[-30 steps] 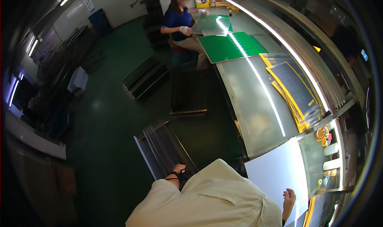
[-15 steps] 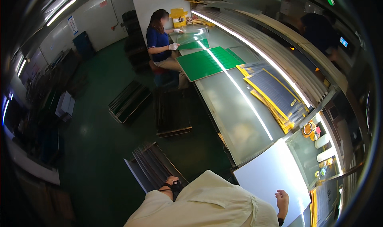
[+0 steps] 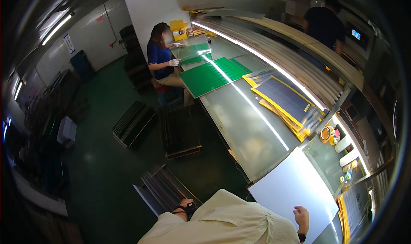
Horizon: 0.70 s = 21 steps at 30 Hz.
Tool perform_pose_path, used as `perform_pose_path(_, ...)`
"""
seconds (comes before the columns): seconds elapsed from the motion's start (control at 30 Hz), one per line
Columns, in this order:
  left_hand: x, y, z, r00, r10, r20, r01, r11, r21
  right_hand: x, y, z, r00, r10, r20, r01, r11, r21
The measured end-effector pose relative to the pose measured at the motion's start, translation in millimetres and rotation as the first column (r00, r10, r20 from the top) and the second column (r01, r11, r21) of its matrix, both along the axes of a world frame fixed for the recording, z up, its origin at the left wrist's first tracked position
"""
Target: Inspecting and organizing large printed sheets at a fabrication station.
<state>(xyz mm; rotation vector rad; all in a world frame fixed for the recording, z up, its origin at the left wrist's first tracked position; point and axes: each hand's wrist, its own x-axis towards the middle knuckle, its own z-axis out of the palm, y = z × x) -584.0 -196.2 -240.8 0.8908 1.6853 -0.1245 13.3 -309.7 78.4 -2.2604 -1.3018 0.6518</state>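
Note:
My left hand, with a black band at its wrist, is low beside my lap at the near end of a rack of upright dark panels. Its fingers are too small and partly hidden, so whether it grips a panel edge does not show. Over a glossy white board on the near bench, my right hand is raised with loosely bent fingers and nothing in it. A dark band circles that wrist as well.
A seated co-worker in white gloves holds a clear sheet above green panels on the bench. Yellow-edged dark sheets lie to the right. Tape rolls and bottles stand beyond the board. More panel racks occupy the floor at left.
The view has shifted slightly, moving the bench and co-worker left and down in the picture. A second person at the back right shows more plainly. My hands stay nearly in place.

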Motion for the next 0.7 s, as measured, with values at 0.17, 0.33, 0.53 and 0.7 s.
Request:
perform_pose_path(0.17,18.8,7.4,9.7,0.999,0.038,-0.013,-0.037,0.999,0.026,-3.4,-4.0,1.6,0.999,-0.021,-0.035,0.017,0.995,-0.102)
perform_pose_path(0.33,17.4,5.5,3.1,0.993,0.116,0.009,-0.116,0.993,-0.014,-4.1,-1.2,-3.5,0.998,-0.007,-0.058,0.001,0.994,-0.108)
perform_pose_path(0.53,10.3,2.4,10.2,0.981,-0.181,-0.072,0.190,0.973,0.134,-5.6,3.9,-1.3,0.998,0.006,-0.060,-0.014,0.993,-0.120)
perform_pose_path(0.7,34.0,15.2,49.0,0.957,-0.274,-0.090,0.283,0.953,0.105,-7.8,2.8,0.9,0.999,0.005,-0.054,-0.012,0.992,-0.127)
